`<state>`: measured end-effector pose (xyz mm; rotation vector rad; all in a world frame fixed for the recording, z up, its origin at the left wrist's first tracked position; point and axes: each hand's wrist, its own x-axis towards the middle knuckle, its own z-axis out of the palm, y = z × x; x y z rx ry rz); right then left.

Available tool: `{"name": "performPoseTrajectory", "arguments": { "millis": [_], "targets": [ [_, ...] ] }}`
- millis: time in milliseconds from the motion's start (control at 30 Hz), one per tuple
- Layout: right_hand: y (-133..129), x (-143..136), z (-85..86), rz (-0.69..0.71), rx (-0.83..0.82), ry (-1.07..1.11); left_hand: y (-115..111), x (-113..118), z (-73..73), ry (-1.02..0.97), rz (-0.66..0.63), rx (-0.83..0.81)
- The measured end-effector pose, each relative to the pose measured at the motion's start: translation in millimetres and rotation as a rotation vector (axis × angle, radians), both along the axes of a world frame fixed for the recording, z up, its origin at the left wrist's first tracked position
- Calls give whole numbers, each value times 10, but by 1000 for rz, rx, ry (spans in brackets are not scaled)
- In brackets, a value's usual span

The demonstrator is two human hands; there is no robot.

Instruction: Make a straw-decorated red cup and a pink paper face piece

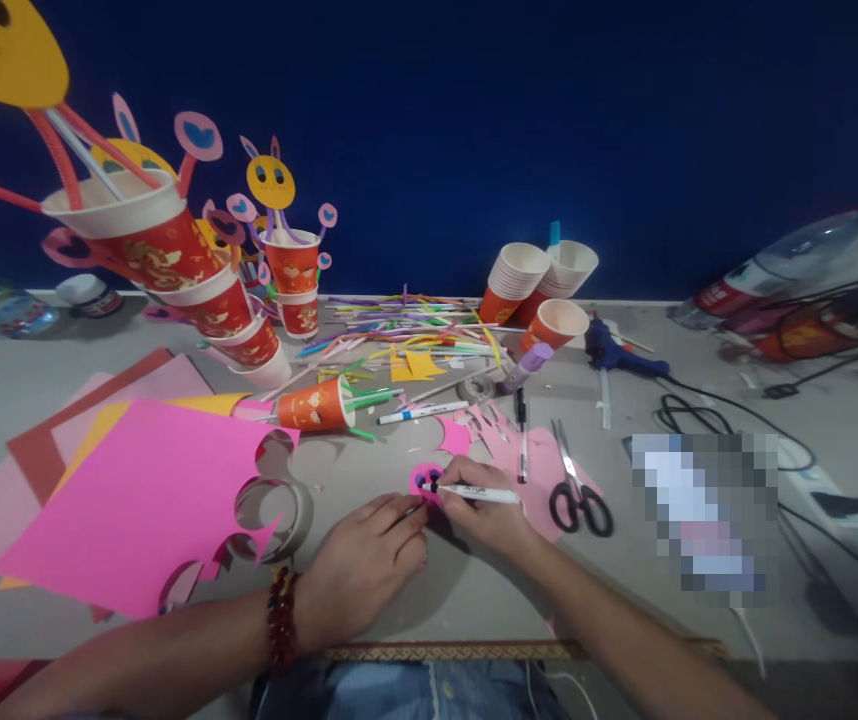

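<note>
A small bright pink paper circle (419,474) with dark blue marks on it lies on the table in front of me. My left hand (365,565), a beaded bracelet at its wrist, rests with its fingers together and their tips holding the circle's lower edge. In my right hand (485,515) is a white marker (485,493), its dark tip on the circle. Part of the circle is hidden behind my fingers. Right of this hand, black-handled scissors (579,495) lie beside pink paper scraps (549,460). A black pen (523,435) lies beyond the hand.
Pink paper sheets (136,500) and a tape roll (290,520) lie left. Stacked red cups (226,310) with yellow paper faces stand behind; one orange cup (314,405) lies tipped. Farther back are pipe cleaners (399,320), cup stacks (515,280) and a blue glue gun (620,352) with its cord.
</note>
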<state>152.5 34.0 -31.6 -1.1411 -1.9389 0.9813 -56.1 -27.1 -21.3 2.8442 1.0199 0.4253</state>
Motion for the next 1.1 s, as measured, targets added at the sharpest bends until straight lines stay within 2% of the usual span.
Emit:
{"name": "performPoseTrajectory", "arguments": {
  "millis": [333,1100],
  "targets": [
    [2,-4,-35,11,31,-14,-5,-2,-14,-11,-5,-18],
    [4,-6,-52,-37,-16,-16,-16,-13,-55,-12,-9,-15]
  ]
}}
